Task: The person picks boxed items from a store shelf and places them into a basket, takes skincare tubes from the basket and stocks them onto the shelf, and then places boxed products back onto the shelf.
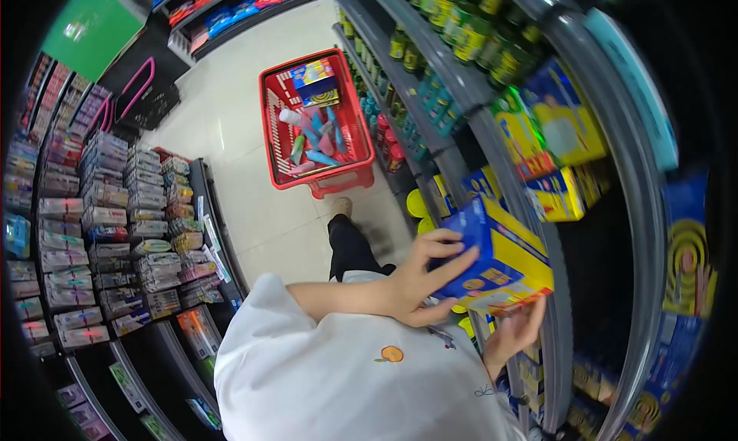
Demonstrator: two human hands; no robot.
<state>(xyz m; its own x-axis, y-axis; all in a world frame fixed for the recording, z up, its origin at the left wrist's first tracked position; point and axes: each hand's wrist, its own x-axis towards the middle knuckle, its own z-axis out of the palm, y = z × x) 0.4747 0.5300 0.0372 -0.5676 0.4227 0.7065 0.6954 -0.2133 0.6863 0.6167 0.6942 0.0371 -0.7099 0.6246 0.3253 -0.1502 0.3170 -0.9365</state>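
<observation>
A blue and yellow box [492,260] is held between my two hands in front of the right-hand shelves. My left hand [430,276] lies on its blue side with the fingers spread across it. Under the box's lower right end, my right hand [519,333] supports it with bent fingers. Similar blue and yellow boxes [557,195] stand on the shelf just beyond. On the floor ahead is a red shopping basket [278,160], holding another blue and yellow box [315,83], a white bottle [290,117] and several blue, pink and green items.
Shelves with green bottles [469,29] rise at the right, their grey edges close to my hands. Racks of small packages [100,233] line the left. A black basket with pink handles [146,106] stands at the upper left.
</observation>
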